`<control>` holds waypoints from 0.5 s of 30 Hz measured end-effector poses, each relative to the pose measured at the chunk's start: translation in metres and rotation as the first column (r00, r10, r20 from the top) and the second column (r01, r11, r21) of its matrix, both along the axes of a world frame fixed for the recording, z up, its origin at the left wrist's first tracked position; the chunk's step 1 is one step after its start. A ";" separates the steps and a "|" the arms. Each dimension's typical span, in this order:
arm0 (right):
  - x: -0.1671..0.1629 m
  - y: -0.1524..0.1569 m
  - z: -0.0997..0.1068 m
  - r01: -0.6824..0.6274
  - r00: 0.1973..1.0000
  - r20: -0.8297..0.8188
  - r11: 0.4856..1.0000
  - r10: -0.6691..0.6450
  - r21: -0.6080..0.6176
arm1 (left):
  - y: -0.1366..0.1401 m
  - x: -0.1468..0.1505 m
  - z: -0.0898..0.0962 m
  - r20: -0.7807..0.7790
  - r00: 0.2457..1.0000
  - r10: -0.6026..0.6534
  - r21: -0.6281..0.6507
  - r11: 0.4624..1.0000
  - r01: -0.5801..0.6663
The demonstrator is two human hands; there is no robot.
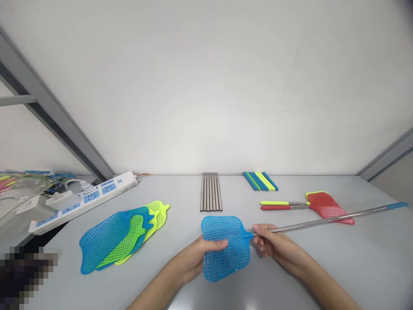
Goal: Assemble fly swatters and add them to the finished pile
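A blue fly swatter [237,258] is held in front of me, its mesh head to the left and its metal rod [309,224] drawn out long to the right, ending in a blue grip. My left hand [200,256] is closed on the mesh head, thumb on top and fingers hidden beneath. Pinched at the thin rod just beside the head's neck is my right hand [271,245]. Beyond the rod lie two swatters with short rods, a red swatter [327,204] on top of a yellow one.
Loose blue, green and yellow swatter heads [109,237] overlap at the left. Several metal tubes [211,193] lie side by side at the back middle, with several coloured grips [260,181] to their right. A white power strip [93,196] with plugs runs along the left edge.
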State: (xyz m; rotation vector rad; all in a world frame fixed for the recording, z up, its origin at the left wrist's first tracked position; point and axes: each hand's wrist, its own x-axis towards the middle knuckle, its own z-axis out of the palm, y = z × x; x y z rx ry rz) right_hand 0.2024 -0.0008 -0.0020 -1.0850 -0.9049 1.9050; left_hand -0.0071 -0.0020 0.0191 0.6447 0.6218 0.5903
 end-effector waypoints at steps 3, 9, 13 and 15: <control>-0.001 0.000 0.001 -0.009 1.000 0.006 1.000 0.009 0.005 | 0.000 0.000 -0.001 -0.002 1.000 0.029 0.030 0.999 -0.029; -0.001 0.000 0.001 0.004 1.000 0.012 1.000 -0.004 0.025 | 0.001 -0.001 -0.004 -0.014 0.999 0.052 0.047 0.998 -0.052; -0.001 -0.001 0.001 0.001 1.000 0.009 1.000 -0.002 0.022 | 0.000 -0.001 -0.005 -0.042 0.998 0.054 0.054 0.997 -0.052; -0.001 -0.001 0.002 0.007 1.000 0.012 1.000 -0.007 0.020 | 0.000 -0.001 -0.005 -0.055 0.997 0.060 0.058 0.997 -0.057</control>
